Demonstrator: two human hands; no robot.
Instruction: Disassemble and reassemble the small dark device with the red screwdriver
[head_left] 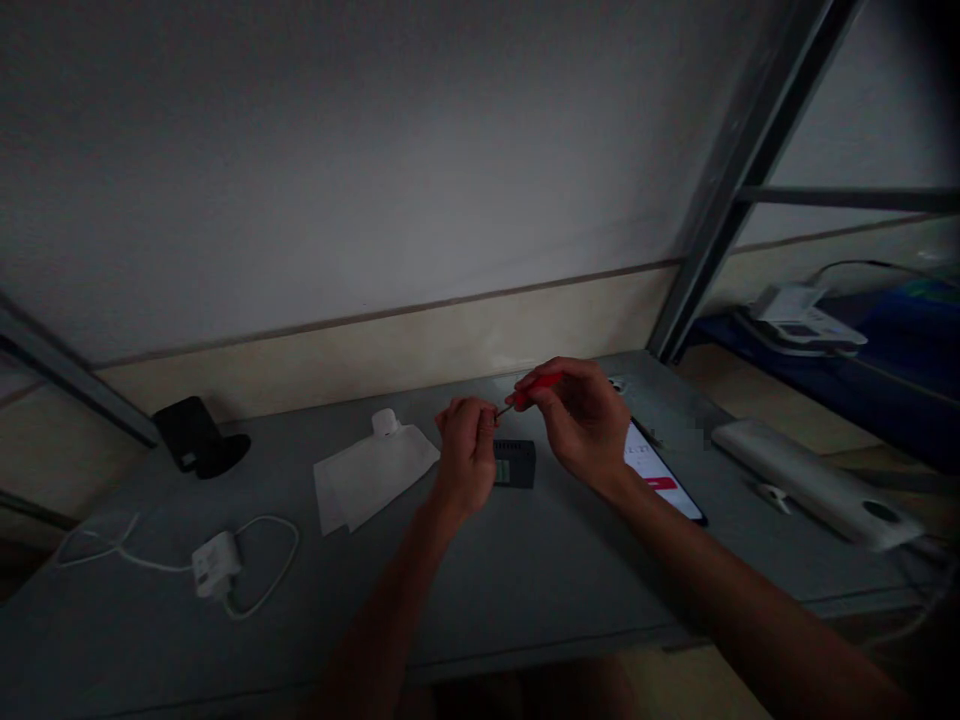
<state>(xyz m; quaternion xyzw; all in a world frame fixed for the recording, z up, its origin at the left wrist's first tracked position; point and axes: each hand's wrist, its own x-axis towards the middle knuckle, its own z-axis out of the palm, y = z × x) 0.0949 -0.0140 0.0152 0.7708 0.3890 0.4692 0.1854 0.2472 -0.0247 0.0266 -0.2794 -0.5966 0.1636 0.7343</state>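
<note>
My right hand (581, 420) is closed round a small screwdriver with a red handle (538, 386), its thin metal tip pointing left. My left hand (466, 450) is pinched shut right at that tip; what it holds is too small to make out. Both hands hover above a grey table (480, 580). Just behind and below them lies a small dark box-shaped device (514, 463) on the table. The scene is dim.
A phone with a lit screen (660, 470) lies under my right wrist. White folded paper (371, 475), a white charger with cable (217, 565), a black stand (196, 435) and a long white device (814, 480) also lie on the table. A metal frame post (720, 220) rises at right.
</note>
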